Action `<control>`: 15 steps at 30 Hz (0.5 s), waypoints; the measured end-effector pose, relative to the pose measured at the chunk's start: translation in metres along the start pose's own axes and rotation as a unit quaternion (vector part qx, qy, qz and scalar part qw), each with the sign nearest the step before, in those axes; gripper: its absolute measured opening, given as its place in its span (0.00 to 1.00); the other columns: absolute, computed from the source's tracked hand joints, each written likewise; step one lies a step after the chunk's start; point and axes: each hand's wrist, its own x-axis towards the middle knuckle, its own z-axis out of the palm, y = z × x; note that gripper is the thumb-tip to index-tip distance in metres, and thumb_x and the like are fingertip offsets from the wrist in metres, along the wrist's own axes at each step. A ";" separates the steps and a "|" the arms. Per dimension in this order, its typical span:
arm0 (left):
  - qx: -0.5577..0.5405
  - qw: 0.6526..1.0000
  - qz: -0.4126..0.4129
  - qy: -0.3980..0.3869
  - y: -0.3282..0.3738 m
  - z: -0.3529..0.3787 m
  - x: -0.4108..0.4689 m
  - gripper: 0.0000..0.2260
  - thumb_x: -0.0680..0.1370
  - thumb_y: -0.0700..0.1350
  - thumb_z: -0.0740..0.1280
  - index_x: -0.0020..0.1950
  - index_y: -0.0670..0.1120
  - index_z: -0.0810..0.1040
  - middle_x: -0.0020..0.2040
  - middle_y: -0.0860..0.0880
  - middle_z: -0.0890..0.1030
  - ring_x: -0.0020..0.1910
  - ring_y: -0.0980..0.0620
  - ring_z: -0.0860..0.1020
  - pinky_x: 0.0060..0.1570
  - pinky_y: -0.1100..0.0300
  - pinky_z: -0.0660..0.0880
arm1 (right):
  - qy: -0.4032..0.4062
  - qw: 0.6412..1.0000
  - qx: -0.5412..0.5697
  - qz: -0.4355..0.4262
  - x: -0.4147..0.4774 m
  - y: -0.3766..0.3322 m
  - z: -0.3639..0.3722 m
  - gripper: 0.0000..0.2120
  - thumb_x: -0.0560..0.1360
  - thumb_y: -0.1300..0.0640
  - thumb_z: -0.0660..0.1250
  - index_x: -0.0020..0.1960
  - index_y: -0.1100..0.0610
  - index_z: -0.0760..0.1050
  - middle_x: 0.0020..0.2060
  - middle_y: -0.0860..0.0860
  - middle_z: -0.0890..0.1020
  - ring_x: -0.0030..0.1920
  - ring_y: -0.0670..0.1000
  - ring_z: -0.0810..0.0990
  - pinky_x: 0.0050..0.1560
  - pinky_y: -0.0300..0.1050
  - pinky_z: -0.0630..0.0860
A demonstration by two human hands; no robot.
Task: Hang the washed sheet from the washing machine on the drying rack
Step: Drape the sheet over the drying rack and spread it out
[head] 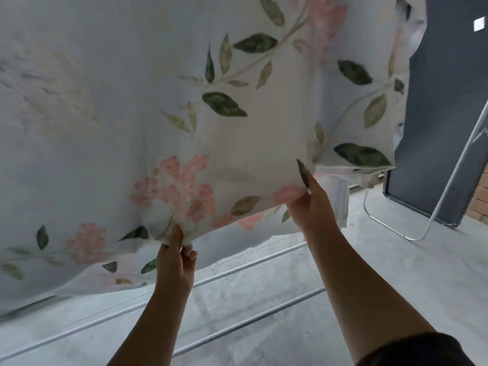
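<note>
Grey concrete floor under thin rack bars. Both the left hand and right hand pinch the floral sheet, seemingly at its lower edge.

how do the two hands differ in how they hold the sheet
The left hand pinches a small bunch of the sheet low down; the right hand sits higher and further right, fingers up behind the edge. Both have a grip on its lower edge.

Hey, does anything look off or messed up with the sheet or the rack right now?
Nothing damaged or spilled. The floral sheet is bunched unevenly where the left hand and right hand pinch its lower edge, above the rack's bars, so it isn't hanging flat.
</note>
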 end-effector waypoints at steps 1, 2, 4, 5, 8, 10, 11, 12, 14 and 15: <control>-0.012 1.000 -0.003 -0.012 -0.004 0.002 0.002 0.04 0.79 0.44 0.63 0.43 0.49 0.73 0.25 0.55 0.72 0.20 0.60 0.65 0.19 0.69 0.60 | -0.002 1.000 0.006 0.008 0.003 0.000 -0.003 0.12 0.72 0.56 0.63 0.50 0.58 0.81 0.44 0.55 0.83 0.47 0.55 0.81 0.51 0.50 0.79; -0.024 0.999 -0.011 -0.024 -0.011 0.001 0.005 0.04 0.79 0.43 0.63 0.44 0.49 0.73 0.28 0.55 0.74 0.20 0.60 0.66 0.19 0.69 0.61 | -0.002 1.000 0.013 0.015 0.006 0.005 -0.010 0.12 0.72 0.56 0.63 0.50 0.58 0.82 0.47 0.55 0.83 0.52 0.55 0.80 0.56 0.50 0.78; -0.056 0.997 -0.024 -0.052 -0.017 0.005 0.012 0.05 0.79 0.41 0.62 0.46 0.49 0.74 0.31 0.55 0.76 0.20 0.60 0.67 0.18 0.70 0.62 | -0.019 1.000 0.002 0.017 0.010 0.008 -0.016 0.12 0.72 0.57 0.63 0.50 0.57 0.83 0.51 0.54 0.83 0.58 0.53 0.78 0.64 0.51 0.73; -0.072 0.996 -0.026 -0.055 -0.019 0.006 0.017 0.05 0.79 0.40 0.62 0.47 0.48 0.75 0.32 0.54 0.76 0.20 0.60 0.67 0.18 0.70 0.62 | -0.017 1.000 -0.021 0.017 0.012 0.009 -0.018 0.11 0.72 0.58 0.63 0.50 0.57 0.82 0.50 0.53 0.83 0.56 0.52 0.79 0.63 0.50 0.73; -0.081 0.996 -0.011 -0.034 -0.026 0.005 0.029 0.05 0.79 0.38 0.62 0.48 0.47 0.75 0.33 0.54 0.77 0.20 0.61 0.69 0.18 0.71 0.64 | 0.039 0.990 -0.136 0.006 0.017 0.010 -0.029 0.12 0.76 0.61 0.62 0.59 0.61 0.76 0.47 0.52 0.81 0.53 0.52 0.78 0.61 0.51 0.73; -0.083 0.996 0.010 -0.014 -0.029 0.002 0.034 0.05 0.78 0.37 0.62 0.48 0.46 0.76 0.32 0.54 0.79 0.22 0.61 0.72 0.21 0.71 0.68 | 0.075 0.979 -0.187 -0.015 0.017 0.010 -0.042 0.10 0.78 0.61 0.62 0.59 0.61 0.72 0.45 0.52 0.79 0.50 0.52 0.75 0.57 0.48 0.72; -0.084 0.996 0.019 -0.007 -0.030 0.000 0.036 0.05 0.78 0.37 0.63 0.48 0.46 0.76 0.32 0.53 0.80 0.24 0.60 0.74 0.24 0.71 0.71 | 0.086 0.974 -0.207 -0.024 0.016 0.010 -0.047 0.07 0.79 0.61 0.62 0.56 0.60 0.73 0.44 0.50 0.79 0.48 0.51 0.75 0.52 0.45 0.71; -0.083 0.996 0.028 0.001 -0.031 -0.002 0.038 0.05 0.78 0.37 0.63 0.49 0.45 0.76 0.32 0.53 0.80 0.25 0.60 0.75 0.26 0.70 0.73 | 0.095 0.970 -0.224 -0.026 0.014 0.010 -0.051 0.04 0.79 0.60 0.62 0.53 0.58 0.74 0.43 0.50 0.79 0.46 0.50 0.75 0.49 0.43 0.70; -0.071 0.997 0.040 0.019 -0.032 -0.007 0.043 0.04 0.77 0.37 0.64 0.49 0.44 0.76 0.33 0.52 0.80 0.27 0.59 0.77 0.29 0.69 0.75 | 0.107 0.961 -0.255 -0.023 0.012 0.011 -0.057 0.03 0.79 0.59 0.62 0.49 0.54 0.75 0.42 0.50 0.78 0.46 0.49 0.75 0.49 0.43 0.71; -0.061 0.997 0.045 0.027 -0.032 -0.010 0.045 0.03 0.77 0.37 0.65 0.49 0.43 0.76 0.34 0.51 0.80 0.27 0.59 0.77 0.30 0.69 0.75 | 0.114 0.957 -0.267 -0.024 0.011 0.011 -0.059 0.03 0.79 0.59 0.62 0.49 0.53 0.75 0.42 0.50 0.77 0.46 0.50 0.74 0.50 0.44 0.70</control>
